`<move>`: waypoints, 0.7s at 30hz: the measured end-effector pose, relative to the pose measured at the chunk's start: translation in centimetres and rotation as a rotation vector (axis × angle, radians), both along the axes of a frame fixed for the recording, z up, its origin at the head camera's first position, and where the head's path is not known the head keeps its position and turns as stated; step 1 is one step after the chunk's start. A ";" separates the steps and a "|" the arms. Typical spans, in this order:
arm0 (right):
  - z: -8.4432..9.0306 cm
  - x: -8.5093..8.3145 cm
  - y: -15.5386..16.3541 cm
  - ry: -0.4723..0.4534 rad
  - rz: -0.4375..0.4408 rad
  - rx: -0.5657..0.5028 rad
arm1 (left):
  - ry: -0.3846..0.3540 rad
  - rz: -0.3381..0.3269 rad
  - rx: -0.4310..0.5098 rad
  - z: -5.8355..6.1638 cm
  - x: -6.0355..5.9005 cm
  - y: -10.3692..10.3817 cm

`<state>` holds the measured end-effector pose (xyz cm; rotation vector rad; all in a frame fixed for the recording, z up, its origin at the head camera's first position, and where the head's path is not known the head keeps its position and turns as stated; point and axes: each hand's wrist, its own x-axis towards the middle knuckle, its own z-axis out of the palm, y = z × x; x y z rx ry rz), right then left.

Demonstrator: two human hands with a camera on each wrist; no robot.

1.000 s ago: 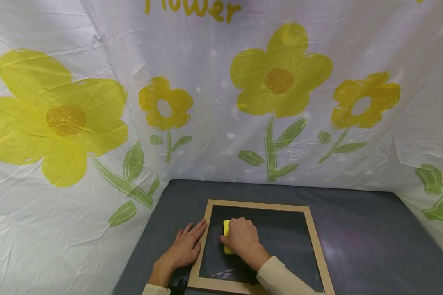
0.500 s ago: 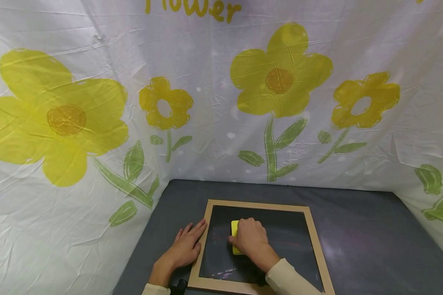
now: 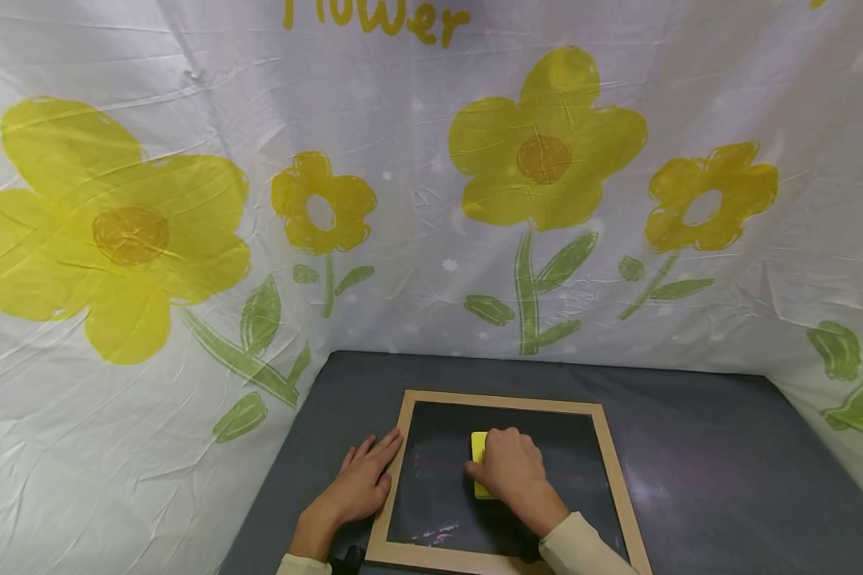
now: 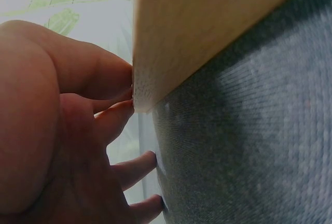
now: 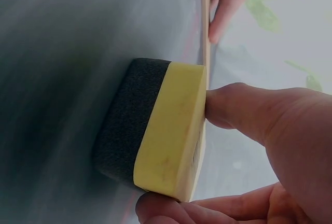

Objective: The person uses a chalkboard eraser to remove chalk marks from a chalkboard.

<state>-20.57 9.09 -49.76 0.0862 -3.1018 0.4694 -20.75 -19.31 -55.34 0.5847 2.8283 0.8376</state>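
A small blackboard (image 3: 431, 511) in a light wooden frame (image 3: 503, 398) lies on the dark table. My right hand (image 3: 514, 467) grips a yellow board eraser (image 3: 479, 447) over the middle of the board. In the right wrist view the eraser's dark felt side (image 5: 127, 120) faces the board, with the thumb on its yellow back and fingers at its lower end. My left hand (image 3: 355, 483) rests at the left side of the frame. Its fingers are extended, the tips at the frame's edge and on the table in the left wrist view.
Pinkish chalk marks (image 3: 435, 533) show near the board's lower left corner, with faint smears elsewhere. Dark cloth covers the table (image 3: 719, 463). A white curtain (image 3: 417, 303) printed with yellow flowers stands behind and at both sides.
My right hand has slid to the right across the board with the eraser, from near the left side to the middle. The left hand and the board have stayed put.
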 end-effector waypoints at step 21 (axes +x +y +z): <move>0.5 0.6 4.3 -0.044 -0.087 0.028 | -0.010 0.007 0.002 0.2 0.0 0.1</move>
